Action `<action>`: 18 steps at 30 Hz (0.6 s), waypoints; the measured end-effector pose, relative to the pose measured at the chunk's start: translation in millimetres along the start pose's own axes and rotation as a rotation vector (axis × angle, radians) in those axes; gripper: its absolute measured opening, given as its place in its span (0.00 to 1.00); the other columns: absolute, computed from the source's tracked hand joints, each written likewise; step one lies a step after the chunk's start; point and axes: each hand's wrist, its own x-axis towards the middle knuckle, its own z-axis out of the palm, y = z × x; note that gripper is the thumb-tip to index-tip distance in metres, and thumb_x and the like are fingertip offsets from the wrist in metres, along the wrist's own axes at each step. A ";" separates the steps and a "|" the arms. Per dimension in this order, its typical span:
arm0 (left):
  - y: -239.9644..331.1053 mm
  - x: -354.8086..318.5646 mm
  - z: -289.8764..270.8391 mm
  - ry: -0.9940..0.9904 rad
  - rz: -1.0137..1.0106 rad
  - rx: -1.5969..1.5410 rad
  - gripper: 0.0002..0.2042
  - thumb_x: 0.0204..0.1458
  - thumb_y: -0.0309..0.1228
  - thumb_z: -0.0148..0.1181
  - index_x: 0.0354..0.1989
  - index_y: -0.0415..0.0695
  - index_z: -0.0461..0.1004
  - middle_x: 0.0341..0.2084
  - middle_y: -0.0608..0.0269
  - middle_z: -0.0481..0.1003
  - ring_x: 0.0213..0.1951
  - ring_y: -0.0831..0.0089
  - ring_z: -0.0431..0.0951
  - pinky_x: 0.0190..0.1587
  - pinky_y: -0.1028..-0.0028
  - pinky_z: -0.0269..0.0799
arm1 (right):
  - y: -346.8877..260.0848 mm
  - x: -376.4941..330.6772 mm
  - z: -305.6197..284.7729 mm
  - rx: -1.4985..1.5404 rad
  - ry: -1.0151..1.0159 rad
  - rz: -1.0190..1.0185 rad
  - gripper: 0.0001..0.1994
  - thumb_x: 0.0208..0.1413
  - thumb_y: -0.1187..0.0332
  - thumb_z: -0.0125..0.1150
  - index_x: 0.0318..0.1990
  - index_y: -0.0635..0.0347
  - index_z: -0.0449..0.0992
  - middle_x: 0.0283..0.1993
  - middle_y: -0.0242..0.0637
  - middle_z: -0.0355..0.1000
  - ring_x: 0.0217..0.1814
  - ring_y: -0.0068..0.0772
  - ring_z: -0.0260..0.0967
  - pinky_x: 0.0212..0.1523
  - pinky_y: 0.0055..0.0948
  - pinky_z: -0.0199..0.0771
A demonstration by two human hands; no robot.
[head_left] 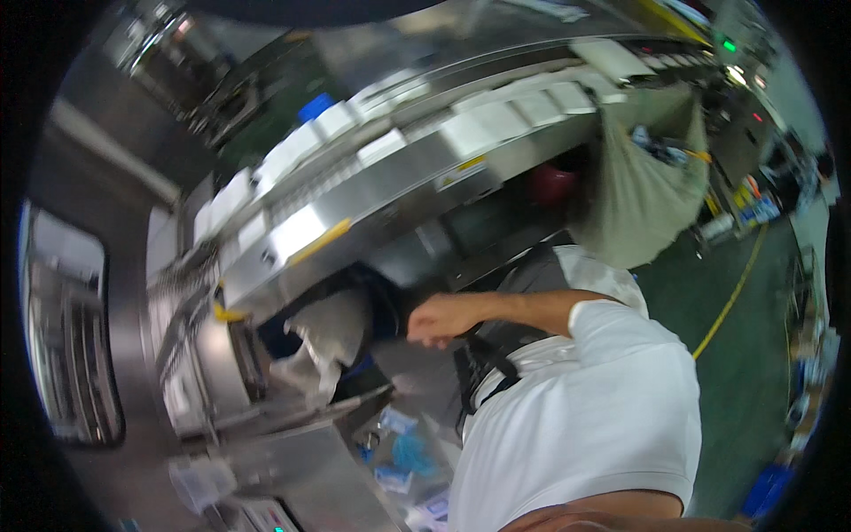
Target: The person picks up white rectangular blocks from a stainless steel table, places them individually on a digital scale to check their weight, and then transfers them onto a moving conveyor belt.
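My right hand (441, 320) reaches leftward across my waist, its bare forearm coming out of a white short sleeve. The fingers look curled in, and motion blurs them. What they hold, if anything, is hidden. Left of the hand, apart from it, pale crumpled sheet material (332, 332) hangs in a dark blue-lined opening under the machine. Black straps (487, 368) lie at my waist, just below the hand. My left hand is out of view.
A steel conveyor (390, 191) carrying several white flat packs (486, 130) curves across the back. A beige cloth sack (647, 186) hangs at its right end. Blue and white packets (403, 452) lie in a low tray. A yellow line (731, 288) crosses the green floor.
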 end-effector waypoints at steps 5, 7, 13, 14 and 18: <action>44.0 -46.5 75.6 -0.195 -0.127 -0.141 0.32 0.63 0.39 0.60 0.74 0.42 0.60 0.67 0.50 0.69 0.68 0.55 0.69 0.70 0.56 0.63 | -15.0 -4.6 1.9 -0.106 -0.014 -0.104 0.21 0.70 0.51 0.57 0.48 0.65 0.78 0.39 0.39 0.81 0.32 0.31 0.81 0.33 0.29 0.80; 36.2 -40.9 81.1 -0.230 -0.167 -0.199 0.34 0.62 0.39 0.62 0.74 0.41 0.60 0.67 0.50 0.69 0.68 0.54 0.69 0.69 0.56 0.64 | -18.2 -9.5 1.0 -0.123 -0.014 -0.099 0.21 0.70 0.51 0.57 0.48 0.65 0.78 0.38 0.39 0.81 0.31 0.31 0.81 0.33 0.29 0.80; -53.6 5.9 -43.8 -0.089 -0.377 -0.408 0.38 0.60 0.40 0.67 0.75 0.39 0.57 0.67 0.48 0.69 0.66 0.53 0.70 0.68 0.56 0.67 | -2.4 -3.7 2.0 0.057 -0.051 0.022 0.18 0.71 0.58 0.59 0.56 0.64 0.77 0.52 0.41 0.80 0.48 0.32 0.81 0.44 0.32 0.84; -75.6 11.6 -78.2 -0.033 -0.440 -0.497 0.39 0.59 0.41 0.67 0.75 0.39 0.57 0.66 0.48 0.69 0.66 0.53 0.70 0.68 0.56 0.68 | 0.3 -4.8 0.8 0.199 -0.068 0.042 0.16 0.71 0.62 0.59 0.58 0.64 0.76 0.54 0.40 0.78 0.53 0.31 0.79 0.47 0.32 0.85; -139.6 27.7 -149.7 -0.090 -0.664 -0.528 0.29 0.63 0.48 0.63 0.64 0.43 0.65 0.55 0.53 0.74 0.54 0.59 0.76 0.55 0.61 0.75 | -1.1 -6.9 -0.7 0.046 0.085 0.069 0.15 0.72 0.59 0.56 0.55 0.61 0.77 0.38 0.35 0.79 0.30 0.22 0.74 0.32 0.22 0.76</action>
